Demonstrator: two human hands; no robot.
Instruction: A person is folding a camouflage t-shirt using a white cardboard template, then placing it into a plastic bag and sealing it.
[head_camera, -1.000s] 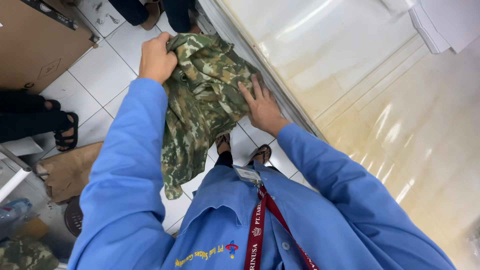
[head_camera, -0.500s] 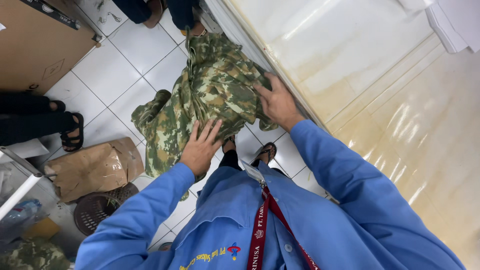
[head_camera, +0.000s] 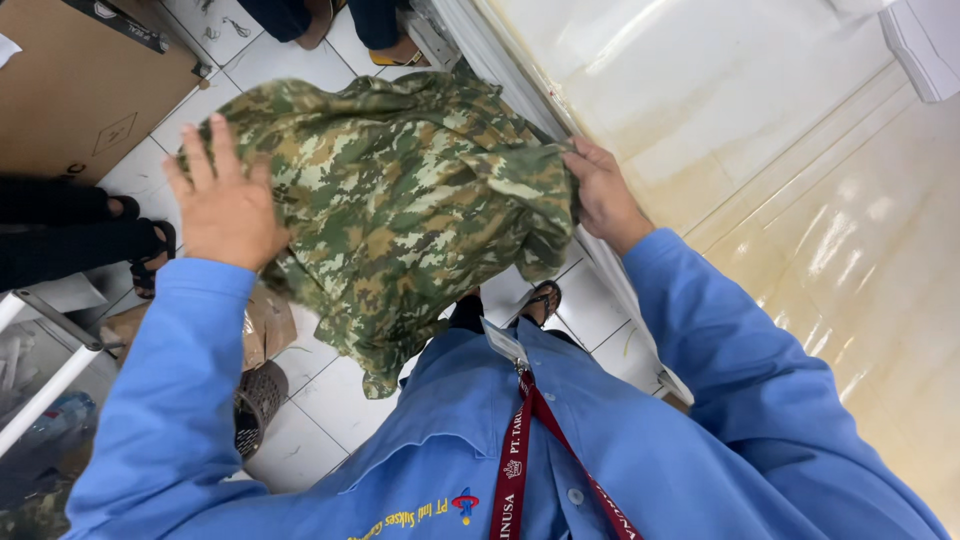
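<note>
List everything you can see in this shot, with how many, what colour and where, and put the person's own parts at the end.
camouflage garment: one, green, tan and brown, held up over the floor at centre
cardboard box: one, brown, top left
table: one, glossy cream, right side
floor tiles: white, under the garment
mesh basket: one, dark, lower left on the floor
brown paper bag: one, beside the basket
other people's feet: dark sandals at left edge, more feet at top
lanyard: one, red, on the chest
blue shirt: one, the person's own
left hand: open, flat on the garment's left side
right hand: gripping the garment's right edge by the table
</note>
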